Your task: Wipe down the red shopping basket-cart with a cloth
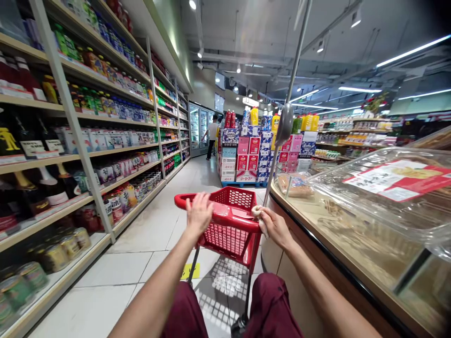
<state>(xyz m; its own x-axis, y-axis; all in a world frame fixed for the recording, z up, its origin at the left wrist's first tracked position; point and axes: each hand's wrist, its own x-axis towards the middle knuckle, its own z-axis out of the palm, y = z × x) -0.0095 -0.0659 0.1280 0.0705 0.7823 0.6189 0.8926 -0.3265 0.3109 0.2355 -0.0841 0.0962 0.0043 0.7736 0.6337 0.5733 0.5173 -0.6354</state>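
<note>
A red plastic shopping cart [229,237] with a perforated basket stands in front of my knees. My left hand [199,213] lies over the left part of its red handle [225,217], fingers stretched out and slightly blurred. At the handle's right end, my right hand [275,226] is closed on a crumpled off-white cloth [257,211]. The cloth touches the handle there, and part of it hangs below my fingers. A pale panel lies along the top of the handle between my hands. The basket's inside is only partly visible.
Drink shelves [123,112] line the left side. Close on the right is a counter [306,230] with clear plastic food boxes [384,188]. A metal ladle [284,124] hangs ahead. Stacked cartons [246,159] stand farther on, with a person [212,136] walking beyond. Tiled floor runs between.
</note>
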